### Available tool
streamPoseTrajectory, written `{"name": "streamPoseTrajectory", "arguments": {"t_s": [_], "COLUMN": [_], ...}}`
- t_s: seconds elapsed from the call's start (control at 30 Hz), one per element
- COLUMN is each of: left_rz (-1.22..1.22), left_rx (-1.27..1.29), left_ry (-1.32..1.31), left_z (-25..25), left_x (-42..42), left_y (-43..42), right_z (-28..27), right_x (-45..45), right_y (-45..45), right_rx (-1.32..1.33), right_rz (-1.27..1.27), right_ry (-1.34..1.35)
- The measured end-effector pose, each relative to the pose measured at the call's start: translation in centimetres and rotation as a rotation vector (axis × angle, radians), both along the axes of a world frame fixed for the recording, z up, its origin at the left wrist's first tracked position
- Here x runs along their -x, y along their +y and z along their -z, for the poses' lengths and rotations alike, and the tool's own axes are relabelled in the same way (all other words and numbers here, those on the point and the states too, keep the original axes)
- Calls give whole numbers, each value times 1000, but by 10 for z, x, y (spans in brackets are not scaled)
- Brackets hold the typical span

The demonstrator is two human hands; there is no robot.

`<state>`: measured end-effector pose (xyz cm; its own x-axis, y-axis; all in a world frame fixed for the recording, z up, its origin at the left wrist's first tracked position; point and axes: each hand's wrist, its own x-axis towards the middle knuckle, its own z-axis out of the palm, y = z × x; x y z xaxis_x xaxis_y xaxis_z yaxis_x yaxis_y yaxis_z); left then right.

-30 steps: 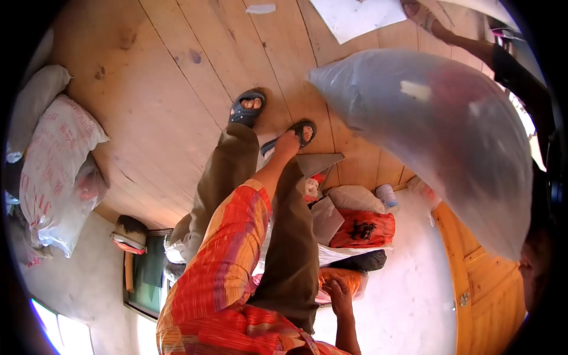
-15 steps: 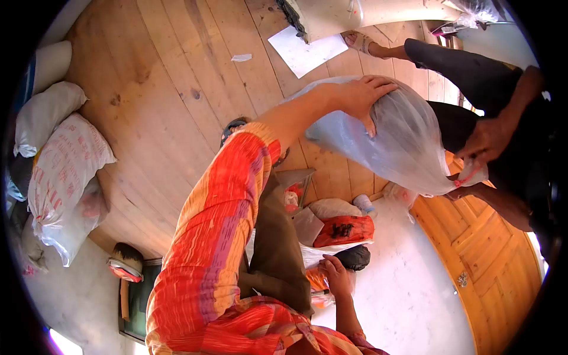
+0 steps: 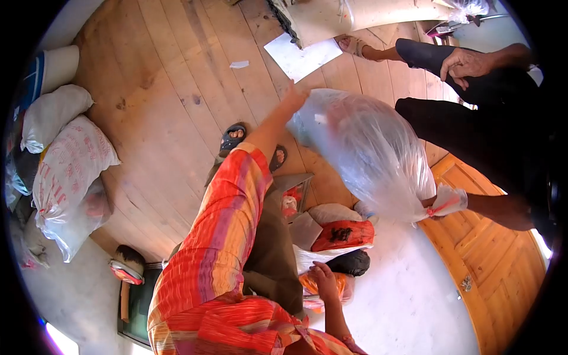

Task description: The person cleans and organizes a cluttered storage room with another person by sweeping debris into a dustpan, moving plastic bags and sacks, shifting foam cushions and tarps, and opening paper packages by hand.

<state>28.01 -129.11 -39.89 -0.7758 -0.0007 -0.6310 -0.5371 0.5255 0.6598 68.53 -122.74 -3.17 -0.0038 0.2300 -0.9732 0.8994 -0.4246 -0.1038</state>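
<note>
A big, clear plastic bag (image 3: 376, 148) lies on the wooden floor, bulging with pale and reddish contents. My left hand (image 3: 294, 97) is stretched out at its upper left end, fingers apart; whether it touches the plastic cannot be made out. My right hand (image 3: 322, 279) hangs low beside the wall, open and loosely bent, near an orange bag (image 3: 338, 285). At the bag's tied neck, which has a red tie (image 3: 444, 205), is a co-worker's hand, partly hidden by plastic. That person's other hand (image 3: 464, 64) is by their leg.
White sacks (image 3: 74, 163) are piled at the left. A red bundle (image 3: 343, 235) and a black bag (image 3: 350, 262) lie by the wall. A wooden door (image 3: 479, 254) is at lower right. White paper (image 3: 302, 56) lies on the floor near a large roll (image 3: 355, 15).
My left hand has moved from the top of the bag to its left end. The bag looks fuller and lower in view. One co-worker hand has left the bag's neck and moved up.
</note>
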Motion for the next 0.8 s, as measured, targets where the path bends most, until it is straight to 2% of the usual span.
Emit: {"name": "streamPoseTrajectory", "arguments": {"t_s": [0.03,0.1,0.13,0.2,0.27,0.33,0.37,0.4,0.43,0.5,0.53,0.57,0.6,0.63,0.67,0.7,0.77,0.8], "left_rz": [-1,186,192,147,131,348,373,378,408,451,555,548,541,420,615,789,412,343], "left_rx": [0,-276,-274,-486,-429,-319,-272,-270,-382,-531,-517,-513,-507,-495,-379,-246,-221,-176], "left_ry": [2,246,224,51,49,63,38,35,-1,-80,-69,-138,-206,-355,-79,214,-180,-210], "left_z": [16,32,37,23,-8,-13,-22,-31,-41,-53,-42,-62,-85,-131,-116,-102,-168,-180], "left_x": [-7,-28,-35,-24,-26,-40,-47,-49,-56,-91,-110,-118,-126,-122,-147,-164,-170,-184], "left_y": [13,39,38,27,14,4,-1,-10,-23,-43,-57,-72,-87,-108,-137,-165,-217,-248], "right_z": [1,6,6,13,17,22,20,20,15,5,-24,-54,-67,-96,-107,-114,-97,-85], "right_x": [0,1,-3,-18,-21,-18,-17,-11,7,45,99,154,170,214,241,263,276,280], "right_y": [-2,-5,-9,-11,-15,-14,-10,-1,9,28,29,29,46,42,49,59,98,115], "right_rx": [-12,-12,-16,36,54,79,79,61,-48,-540,-630,-770,-862,-960,-1167,-1177,-1188,-967], "right_rz": [21,-9,-20,70,87,13,-54,-247,-553,-1223,-1112,-1001,-1022,-1028,-1185,-1299,-1554,-1799], "right_ry": [-4,-30,-22,-4,-51,-33,-26,4,185,428,343,468,500,609,652,533,466,107]}}
